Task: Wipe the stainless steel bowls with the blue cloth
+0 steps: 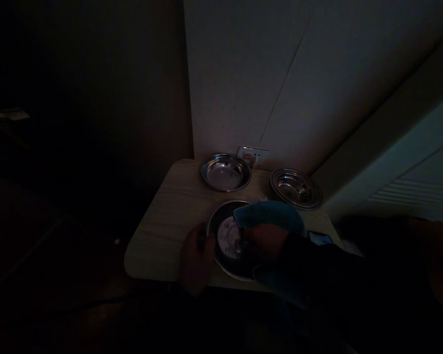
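Observation:
In dim light, a round shallow metal dish (pixel 229 238) sits near the front edge of a small wooden table. My left hand (pixel 197 261) closes on its left rim, thumb over the edge. Across the dish reaches my right hand (pixel 267 239), fingers curled into a blue-green cloth (pixel 276 214) that drapes over the dish's right side. Part of the cloth hangs below my right wrist. Dark sleeve and shadow hide the dish's lower right, and my right fingertips are blurred.
Behind stands another metal dish (pixel 225 173), with stacked metal dishes (pixel 295 189) at the right. A phone-like object (pixel 320 238) lies on the table (pixel 158 236) by my right forearm. A socket plate (pixel 253 156) is on the wall. A cable (pixel 107 301) runs below.

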A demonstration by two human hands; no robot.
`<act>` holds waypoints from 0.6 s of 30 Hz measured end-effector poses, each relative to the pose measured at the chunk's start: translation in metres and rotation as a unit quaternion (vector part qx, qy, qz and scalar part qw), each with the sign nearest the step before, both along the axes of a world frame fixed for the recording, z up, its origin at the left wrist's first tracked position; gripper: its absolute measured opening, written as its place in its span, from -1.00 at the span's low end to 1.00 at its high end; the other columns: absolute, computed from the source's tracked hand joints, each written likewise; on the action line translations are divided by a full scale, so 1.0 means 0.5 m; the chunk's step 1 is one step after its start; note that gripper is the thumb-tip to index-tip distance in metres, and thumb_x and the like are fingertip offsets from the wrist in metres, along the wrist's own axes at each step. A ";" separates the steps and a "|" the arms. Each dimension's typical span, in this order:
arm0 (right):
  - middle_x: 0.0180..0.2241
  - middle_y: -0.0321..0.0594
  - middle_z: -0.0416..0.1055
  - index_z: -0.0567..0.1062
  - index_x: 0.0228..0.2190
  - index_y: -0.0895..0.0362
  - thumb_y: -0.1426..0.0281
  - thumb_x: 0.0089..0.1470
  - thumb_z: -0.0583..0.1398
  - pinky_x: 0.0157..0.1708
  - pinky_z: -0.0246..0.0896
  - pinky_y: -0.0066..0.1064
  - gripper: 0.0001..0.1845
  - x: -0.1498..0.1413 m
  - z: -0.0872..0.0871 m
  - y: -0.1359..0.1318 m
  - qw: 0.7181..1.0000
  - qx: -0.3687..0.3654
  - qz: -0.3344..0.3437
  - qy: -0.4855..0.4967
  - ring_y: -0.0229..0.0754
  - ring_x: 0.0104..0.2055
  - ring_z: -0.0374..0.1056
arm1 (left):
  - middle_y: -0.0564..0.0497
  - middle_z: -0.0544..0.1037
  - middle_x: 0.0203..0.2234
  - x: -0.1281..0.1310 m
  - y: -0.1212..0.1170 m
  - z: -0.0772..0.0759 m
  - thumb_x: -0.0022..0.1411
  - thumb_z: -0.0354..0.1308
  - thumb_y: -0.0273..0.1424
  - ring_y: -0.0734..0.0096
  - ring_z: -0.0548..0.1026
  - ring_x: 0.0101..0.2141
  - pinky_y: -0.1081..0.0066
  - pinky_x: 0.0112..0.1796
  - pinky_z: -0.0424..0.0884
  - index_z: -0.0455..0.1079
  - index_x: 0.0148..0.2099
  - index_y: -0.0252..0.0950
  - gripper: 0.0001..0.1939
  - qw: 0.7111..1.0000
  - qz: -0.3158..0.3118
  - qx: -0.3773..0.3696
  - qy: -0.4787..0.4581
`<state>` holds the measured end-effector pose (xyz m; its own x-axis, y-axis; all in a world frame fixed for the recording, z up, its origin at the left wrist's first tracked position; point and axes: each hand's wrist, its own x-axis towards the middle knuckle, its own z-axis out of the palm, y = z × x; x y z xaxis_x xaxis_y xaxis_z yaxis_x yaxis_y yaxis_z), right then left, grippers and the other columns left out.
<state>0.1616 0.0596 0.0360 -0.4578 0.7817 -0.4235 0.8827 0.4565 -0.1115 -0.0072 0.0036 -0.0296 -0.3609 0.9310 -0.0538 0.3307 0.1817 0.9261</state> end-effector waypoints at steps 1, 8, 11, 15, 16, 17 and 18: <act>-0.30 -0.07 0.49 0.48 -0.32 0.14 0.47 -0.06 0.12 -0.32 0.22 -0.33 -0.79 -0.004 -0.009 -0.003 1.000 -0.008 0.018 0.000 -0.02 -0.24 0.40 | -0.19 0.46 -0.13 -0.005 0.011 0.000 0.14 -0.04 -0.23 0.23 0.44 -0.15 0.24 -0.12 0.32 0.27 0.00 -0.39 -0.56 1.000 0.000 -0.007 -0.002; -0.27 -0.09 0.48 0.44 -0.26 0.12 0.44 -0.02 0.09 -0.34 0.20 -0.39 -0.77 -0.018 -0.050 -0.011 0.999 -0.016 0.028 0.013 -0.06 -0.23 0.41 | -0.13 0.33 0.05 -0.022 0.043 -0.015 0.24 -0.19 -0.27 0.32 0.27 0.05 0.27 0.07 0.12 0.18 0.11 -0.33 -0.55 0.993 -0.116 -0.009 -0.012; -0.26 -0.08 0.47 0.43 -0.27 0.13 0.44 0.01 0.07 -0.31 0.19 -0.40 -0.79 -0.032 -0.059 -0.009 1.000 -0.010 0.022 0.014 -0.08 -0.21 0.40 | -0.12 0.45 -0.09 -0.019 0.035 -0.015 0.24 -0.20 -0.30 0.32 0.38 -0.06 0.30 -0.02 0.24 0.26 0.03 -0.32 -0.60 0.994 -0.113 0.002 -0.007; -0.26 -0.09 0.46 0.41 -0.26 0.14 0.41 0.02 0.07 -0.32 0.20 -0.40 -0.79 -0.073 -0.065 0.014 1.000 0.013 0.006 0.021 -0.09 -0.22 0.40 | -0.09 0.51 -0.23 -0.018 0.030 -0.009 0.24 -0.19 -0.31 0.34 0.44 -0.17 0.35 -0.12 0.30 0.32 -0.09 -0.31 -0.66 0.994 -0.107 -0.002 -0.010; -0.27 -0.08 0.46 0.41 -0.25 0.14 0.41 0.02 0.06 -0.33 0.20 -0.39 -0.78 -0.085 -0.065 0.022 1.000 0.020 0.002 0.022 -0.08 -0.23 0.40 | -0.08 0.51 -0.24 -0.018 0.029 -0.009 0.24 -0.19 -0.31 0.34 0.44 -0.19 0.35 -0.13 0.30 0.32 -0.10 -0.31 -0.66 0.994 -0.106 -0.003 -0.010; -0.27 -0.07 0.46 0.40 -0.24 0.14 0.41 0.03 0.05 -0.34 0.20 -0.39 -0.77 -0.095 -0.065 0.029 0.999 0.025 -0.002 0.023 -0.08 -0.24 0.40 | -0.08 0.51 -0.26 -0.018 0.029 -0.008 0.24 -0.20 -0.31 0.34 0.45 -0.20 0.36 -0.15 0.31 0.32 -0.10 -0.31 -0.66 0.994 -0.105 -0.004 -0.007; -0.28 -0.07 0.46 0.40 -0.23 0.14 0.41 0.04 0.04 -0.35 0.20 -0.38 -0.76 -0.102 -0.064 0.034 0.999 0.029 -0.003 0.024 -0.08 -0.24 0.40 | -0.08 0.51 -0.27 -0.017 0.029 -0.009 0.24 -0.20 -0.31 0.33 0.45 -0.23 0.36 -0.17 0.32 0.32 -0.10 -0.31 -0.66 0.995 -0.100 -0.006 -0.003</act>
